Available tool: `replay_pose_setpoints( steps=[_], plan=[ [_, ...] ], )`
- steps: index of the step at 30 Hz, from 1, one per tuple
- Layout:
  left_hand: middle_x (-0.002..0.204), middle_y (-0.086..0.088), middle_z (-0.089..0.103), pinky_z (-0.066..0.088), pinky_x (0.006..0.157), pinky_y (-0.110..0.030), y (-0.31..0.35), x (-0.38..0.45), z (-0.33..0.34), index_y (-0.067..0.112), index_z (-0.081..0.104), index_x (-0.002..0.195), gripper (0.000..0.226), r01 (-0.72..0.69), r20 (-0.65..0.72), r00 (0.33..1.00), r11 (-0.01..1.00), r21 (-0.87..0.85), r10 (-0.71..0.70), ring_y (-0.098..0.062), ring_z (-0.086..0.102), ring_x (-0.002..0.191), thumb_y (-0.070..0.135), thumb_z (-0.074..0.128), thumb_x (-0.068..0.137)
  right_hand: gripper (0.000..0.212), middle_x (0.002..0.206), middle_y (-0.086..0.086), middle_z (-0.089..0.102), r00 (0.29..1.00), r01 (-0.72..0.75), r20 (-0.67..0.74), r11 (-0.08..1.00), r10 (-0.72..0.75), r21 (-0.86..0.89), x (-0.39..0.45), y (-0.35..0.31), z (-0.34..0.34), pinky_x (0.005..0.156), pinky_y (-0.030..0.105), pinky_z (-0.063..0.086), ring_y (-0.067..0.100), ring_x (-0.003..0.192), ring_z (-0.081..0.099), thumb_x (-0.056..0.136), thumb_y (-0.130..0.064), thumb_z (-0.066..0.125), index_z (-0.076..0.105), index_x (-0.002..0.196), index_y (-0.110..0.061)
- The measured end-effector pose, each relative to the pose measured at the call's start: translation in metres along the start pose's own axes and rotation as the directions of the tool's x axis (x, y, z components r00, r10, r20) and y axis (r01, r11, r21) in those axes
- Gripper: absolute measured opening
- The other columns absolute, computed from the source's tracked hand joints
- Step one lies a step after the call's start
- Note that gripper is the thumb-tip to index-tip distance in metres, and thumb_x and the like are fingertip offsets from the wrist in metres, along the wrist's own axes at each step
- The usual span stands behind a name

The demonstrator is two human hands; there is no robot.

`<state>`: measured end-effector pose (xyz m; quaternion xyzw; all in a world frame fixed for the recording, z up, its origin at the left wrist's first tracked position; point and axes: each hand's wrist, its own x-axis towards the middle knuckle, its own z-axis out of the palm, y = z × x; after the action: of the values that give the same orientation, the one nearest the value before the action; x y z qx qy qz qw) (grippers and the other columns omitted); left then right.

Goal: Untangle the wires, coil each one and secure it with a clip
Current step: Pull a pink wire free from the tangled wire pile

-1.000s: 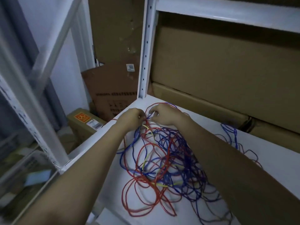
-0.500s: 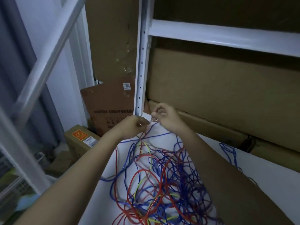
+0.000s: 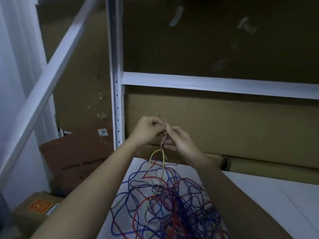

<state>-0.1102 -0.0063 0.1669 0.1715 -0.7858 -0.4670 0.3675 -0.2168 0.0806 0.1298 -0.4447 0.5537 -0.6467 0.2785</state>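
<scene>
- Both hands are raised above the shelf [image 3: 269,192] and pinch the same thin wire [image 3: 163,159]. Left hand [image 3: 148,130] has its fingers curled, thumb and forefinger closed on the pale end of the wire, which sticks up a little above the fingers. Right hand [image 3: 177,141] pinches the wire just below and beside, fingers also curled round it.
- Hands are almost touching, approx. at one height, in front of the cardboard boxes [image 3: 215,121] and near the white post [image 3: 117,100].
- From the pinch the wire hangs down, yellow-green in its lower part, w/ a small loop, and goes into the tangle [image 3: 165,204].
- Tangle lies on the white shelf, between the two forearms: blue, red and a few yellow strands, all crossed over each other. Which strand goes under which I cannot tell, picture is dim and a bit blurred.
- Done so far, as I judge: only one end is found and lifted. No wire is free from the heap.
- No coil is seen anywhere, and no clip is visible in the view.
- Left to do: nearly all. Pull this wire out of the heap, coil it, clip it, then the same for each other wire.
- Progress is very early, I think; first wire is only started.
- Risk, imo: a hard pull on the end can tighten the knots in the middle, so better to follow the strand slowly.
</scene>
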Motion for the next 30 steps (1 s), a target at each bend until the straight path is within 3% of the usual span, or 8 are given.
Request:
replay_pose_setpoints(
  steps=[6, 9, 12, 15, 17, 20, 25, 30],
  plan=[
    [0.064, -0.002, 0.068, 0.055, 0.069, -0.018, 0.009, 0.003, 0.004, 0.005, 0.067, 0.076, 0.012, 0.069, -0.022, 0.996, 0.933, -0.352, -0.082, -0.012, 0.063, 0.065, 0.004, 0.065, 0.088, 0.015, 0.068, 0.003, 0.060, 0.996, 0.004, -0.090, 0.994, -0.014, -0.112, -0.025, 0.007, 0.008, 0.057, 0.015, 0.047, 0.009, 0.062, 0.058, 0.098, -0.011, 0.051, 0.063, 0.088, -0.008],
    [0.090, -0.003, 0.068, 0.055, 0.075, -0.022, 0.016, 0.000, 0.001, 0.011, 0.063, 0.101, 0.014, 0.088, -0.068, 0.990, 0.907, -0.411, -0.127, -0.015, 0.065, 0.085, 0.012, 0.067, 0.088, 0.021, 0.068, 0.005, 0.059, 0.986, -0.013, -0.167, 0.999, 0.007, -0.035, -0.025, -0.005, 0.007, 0.058, 0.019, 0.049, 0.016, 0.068, 0.063, 0.099, -0.007, 0.045, 0.054, 0.080, -0.010],
    [0.140, -0.003, 0.044, 0.044, 0.102, -0.035, 0.021, 0.005, -0.012, 0.022, 0.030, 0.146, 0.072, 0.000, -0.191, 0.981, 0.984, -0.180, -0.035, -0.018, 0.048, 0.124, 0.028, 0.070, 0.086, 0.020, 0.065, 0.005, 0.059, 0.990, 0.031, -0.130, 0.992, -0.047, -0.120, -0.024, -0.015, 0.005, 0.057, 0.023, 0.048, 0.014, 0.062, 0.065, 0.100, -0.007, 0.041, 0.050, 0.083, -0.012],
    [0.151, 0.005, 0.033, 0.024, 0.112, -0.034, 0.027, 0.008, -0.019, 0.032, 0.040, 0.143, 0.052, -0.274, -0.080, 0.949, 0.925, 0.264, 0.304, -0.014, 0.027, 0.138, 0.035, 0.056, 0.094, 0.021, 0.061, 0.006, 0.051, 0.989, 0.069, -0.112, 0.971, -0.097, -0.230, -0.019, -0.020, 0.007, 0.060, 0.023, 0.050, 0.017, 0.057, 0.056, 0.099, -0.004, 0.042, 0.051, 0.082, -0.012],
    [0.139, 0.009, 0.051, 0.024, 0.111, -0.032, 0.034, 0.007, -0.019, 0.028, 0.064, 0.123, 0.035, -0.343, 0.035, 0.928, 0.814, 0.469, 0.371, -0.013, 0.036, 0.133, 0.044, 0.044, 0.098, 0.025, 0.061, 0.006, 0.047, 0.985, 0.069, -0.135, 0.958, -0.110, -0.277, -0.014, -0.021, 0.011, 0.052, 0.018, 0.047, 0.011, 0.051, 0.051, 0.099, -0.004, 0.042, 0.050, 0.079, -0.014],
    [0.102, 0.003, 0.072, 0.046, 0.092, -0.035, 0.044, 0.004, -0.016, 0.017, 0.074, 0.095, 0.063, -0.243, 0.082, 0.970, 0.871, 0.427, 0.230, -0.015, 0.063, 0.100, 0.061, 0.029, 0.096, 0.026, 0.062, 0.000, 0.050, 0.974, 0.099, -0.133, 0.868, -0.186, -0.487, -0.014, -0.018, 0.018, 0.050, 0.022, 0.039, 0.008, 0.049, 0.048, 0.099, -0.006, 0.043, 0.051, 0.080, -0.023],
    [0.077, -0.006, 0.067, 0.048, 0.071, -0.033, 0.039, 0.001, -0.022, 0.005, 0.068, 0.085, 0.042, -0.121, 0.230, 0.973, 0.812, 0.572, -0.017, -0.021, 0.062, 0.073, 0.046, 0.058, 0.091, 0.019, 0.077, 0.003, 0.060, 0.961, 0.153, 0.006, 0.511, -0.277, -0.846, -0.019, -0.010, 0.017, 0.063, 0.037, 0.046, 0.024, 0.069, 0.057, 0.096, -0.016, 0.046, 0.062, 0.107, -0.019],
    [0.076, -0.004, 0.067, 0.050, 0.067, -0.031, 0.028, -0.013, -0.033, 0.004, 0.067, 0.091, 0.035, -0.068, 0.242, 0.966, 0.814, 0.577, -0.091, -0.021, 0.061, 0.066, 0.032, 0.047, 0.099, 0.013, 0.059, -0.007, 0.056, 0.958, 0.163, -0.073, 0.736, -0.277, -0.657, -0.018, 0.002, 0.016, 0.058, 0.033, 0.046, 0.015, 0.054, 0.056, 0.098, -0.016, 0.049, 0.062, 0.098, -0.018]
  ],
)
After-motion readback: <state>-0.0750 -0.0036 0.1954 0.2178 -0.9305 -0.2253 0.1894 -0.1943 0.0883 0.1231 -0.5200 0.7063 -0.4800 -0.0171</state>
